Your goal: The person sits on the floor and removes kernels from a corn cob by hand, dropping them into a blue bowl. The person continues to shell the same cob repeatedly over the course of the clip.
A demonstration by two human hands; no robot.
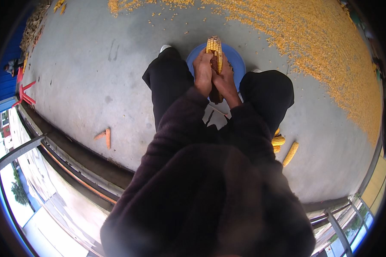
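My left hand point(202, 71) and my right hand point(225, 79) are both closed around an ear of corn point(214, 48), side by side in front of me. Yellow kernels cover its far end and right side, while a strip of dark red cob shows bare between my hands. A dark red cob end point(215, 95) sticks out below my palms; whether it belongs to the same ear or to a second cob I cannot tell. Beneath the ear is a blue plastic basin point(193, 57), between my feet. My hands and the ear hide most of its inside.
Loose corn kernels point(325, 48) spread across the concrete floor point(83, 83) ahead and to the right. Several yellow ears point(290, 154) lie by my right leg. Two bare cobs point(108, 138) lie at left. Farther left are a red plastic chair point(26, 93) and a ledge with metal railing point(19, 152).
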